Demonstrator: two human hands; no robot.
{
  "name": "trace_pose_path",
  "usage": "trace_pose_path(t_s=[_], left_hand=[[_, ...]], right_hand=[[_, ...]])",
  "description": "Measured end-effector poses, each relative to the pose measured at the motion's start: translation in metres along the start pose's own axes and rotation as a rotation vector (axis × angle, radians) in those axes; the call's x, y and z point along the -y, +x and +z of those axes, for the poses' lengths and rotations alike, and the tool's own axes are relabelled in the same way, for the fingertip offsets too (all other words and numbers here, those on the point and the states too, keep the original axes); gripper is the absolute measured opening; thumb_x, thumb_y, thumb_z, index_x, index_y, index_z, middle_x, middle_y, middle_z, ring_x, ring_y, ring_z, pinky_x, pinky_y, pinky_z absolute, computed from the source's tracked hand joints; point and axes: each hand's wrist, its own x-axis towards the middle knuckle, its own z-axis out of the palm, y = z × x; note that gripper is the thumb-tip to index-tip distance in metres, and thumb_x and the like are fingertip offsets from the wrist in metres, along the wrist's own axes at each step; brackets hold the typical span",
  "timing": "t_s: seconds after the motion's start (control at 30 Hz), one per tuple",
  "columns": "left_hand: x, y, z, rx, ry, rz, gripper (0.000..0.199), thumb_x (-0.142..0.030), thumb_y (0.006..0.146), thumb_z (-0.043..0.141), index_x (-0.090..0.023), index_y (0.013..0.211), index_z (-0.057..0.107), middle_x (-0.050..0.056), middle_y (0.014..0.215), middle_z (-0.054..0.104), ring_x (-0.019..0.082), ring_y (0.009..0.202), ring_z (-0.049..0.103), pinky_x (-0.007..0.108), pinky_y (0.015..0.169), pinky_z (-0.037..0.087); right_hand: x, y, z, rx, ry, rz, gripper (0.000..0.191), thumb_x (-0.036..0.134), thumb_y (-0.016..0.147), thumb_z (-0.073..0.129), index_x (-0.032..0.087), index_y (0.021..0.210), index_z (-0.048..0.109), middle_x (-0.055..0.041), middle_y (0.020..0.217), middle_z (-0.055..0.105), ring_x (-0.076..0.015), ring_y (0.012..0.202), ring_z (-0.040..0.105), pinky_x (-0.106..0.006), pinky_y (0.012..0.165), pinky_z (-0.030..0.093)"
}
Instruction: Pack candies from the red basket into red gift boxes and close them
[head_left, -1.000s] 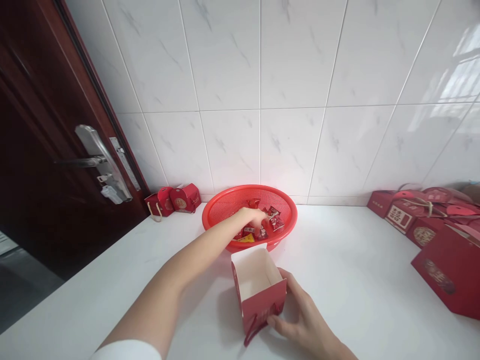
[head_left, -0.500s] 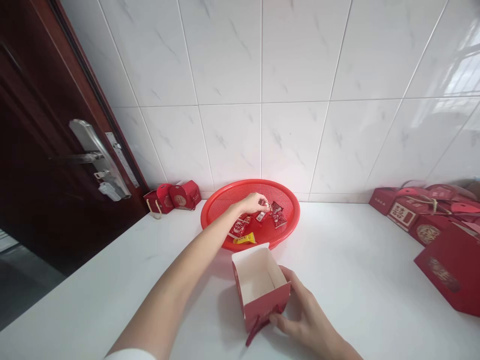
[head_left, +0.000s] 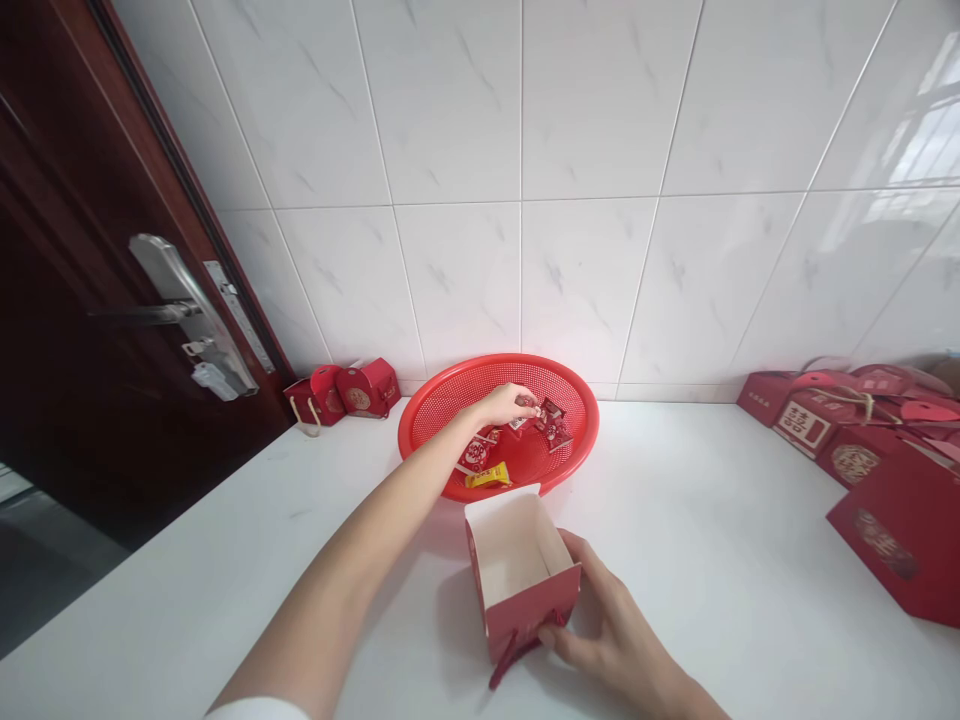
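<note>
Box (head_left: 529, 612) sat on the counter (head_left: 697, 520), top open, just in front of the basket (head_left: 442, 410): red card outside, pale & plain inside, squarish w/ flat sides, white-lined flap (head_left: 499, 505) up at the back. Dark red cord (head_left: 508, 660) drooped off the front. Right hand (head_left: 615, 630) had it gripped at the near right corner, thumb on the front, fingers bent round the side. Left hand (head_left: 508, 405) was in the basket, fingertips bunched close by the red sweets (head_left: 556, 430); tbh couldn't tell if they'd pinched one. Basket was red plastic, round-ish, w/ fine mesh & a smooth thick rim. Sweets had shiny crinkly wrappers, plus a yellow sweet (head_left: 487, 476), kinda bar-shaped, lying nearer the box. Counter = smooth white. Tiles (head_left: 585, 120) behind = glossy w/ grey veins. Small red boxes (head_left: 370, 388) stood back left, rounded tops; heap of red card boxes (head_left: 836, 430) on the right. Far left: dark reddish door (head_left: 67, 300) w/ metal handle (head_left: 172, 285).
</note>
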Motion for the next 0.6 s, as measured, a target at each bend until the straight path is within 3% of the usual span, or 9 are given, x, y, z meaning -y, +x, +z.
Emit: trace_pose_path(t_s=[0.13,0.3,0.6], left_hand=[[0.0007,-0.0004,0.0016,0.023,-0.005,-0.05,0.026,-0.024,0.09,0.071,-0.014,0.114,0.071,0.01,0.112,0.074,0.023,0.1,0.071,0.034,0.085,0.057],[0.0014,-0.0002,0.0017,0.037,0.027,-0.076,0.023,-0.03,0.098,0.065,-0.014,0.114,0.068,0.009,0.119,0.069,0.024,0.108,0.068,0.045,0.094,0.057],[-0.0008,-0.0026,-0.0004,0.105,0.132,-0.125,0.028,-0.036,0.098,0.065,-0.014,0.116,0.067,0.008,0.118,0.068,0.024,0.103,0.068,0.043,0.089,0.058]], right_hand=[[-0.0002,0.0002,0.0006,-0.006,0.008,-0.021,0.076,0.046,0.078,0.077,0.024,0.145,0.049,-0.0117,0.127,0.067,-0.0323,0.11,0.064,-0.043,0.096,0.051],[0.0004,0.0005,0.0006,0.011,0.021,-0.015,0.075,0.046,0.079,0.076,0.024,0.145,0.047,-0.0115,0.127,0.067,-0.0329,0.114,0.063,-0.043,0.098,0.05],[0.0015,0.0007,0.0007,0.006,0.018,-0.014,0.074,0.045,0.079,0.076,0.024,0.144,0.048,-0.0116,0.128,0.067,-0.0331,0.114,0.063,-0.044,0.099,0.05]])
